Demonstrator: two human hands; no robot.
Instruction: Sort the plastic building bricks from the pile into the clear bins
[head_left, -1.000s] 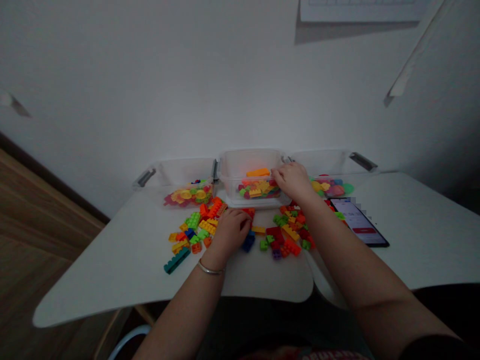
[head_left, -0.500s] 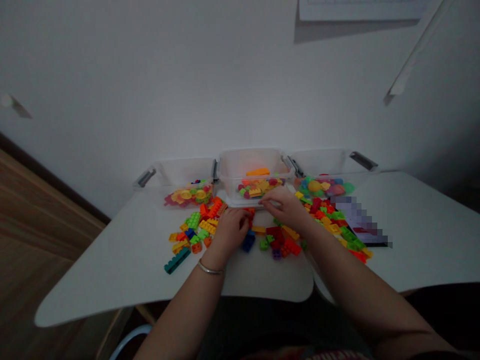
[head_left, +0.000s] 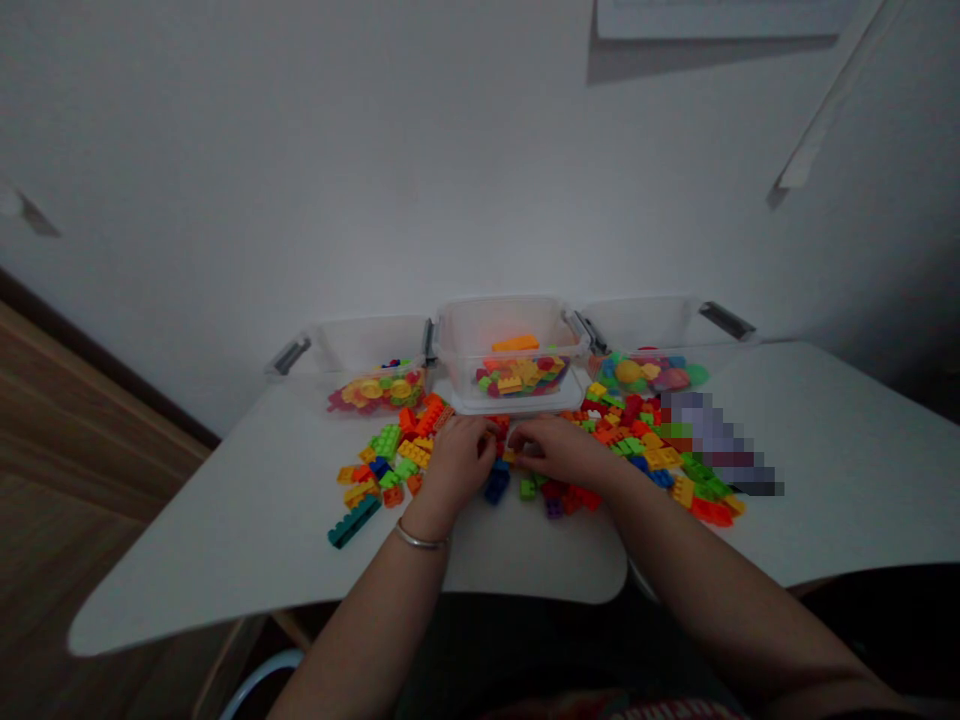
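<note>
My left hand, with a silver bangle on its wrist, rests curled among building bricks. Its fingertips close in beside a red brick, and what they grip is hidden. Facing it, my right hand hovers low over the pile with bent fingers apart and nothing visible between them. An orange-yellow brick shows just under its fingertips. Close below the hands lie a dark blue brick, a green brick and a purple brick.
Three clear boxes stand along the wall: the left box and middle box hold bricks and small pieces, the right box coloured balls. Loose bricks spread both ways, a teal brick at the left. A blurred-out flat item lies right.
My right hand has come down and back from the front of the middle box to the bricks beside my left hand. The left hand has stayed nearly still.
</note>
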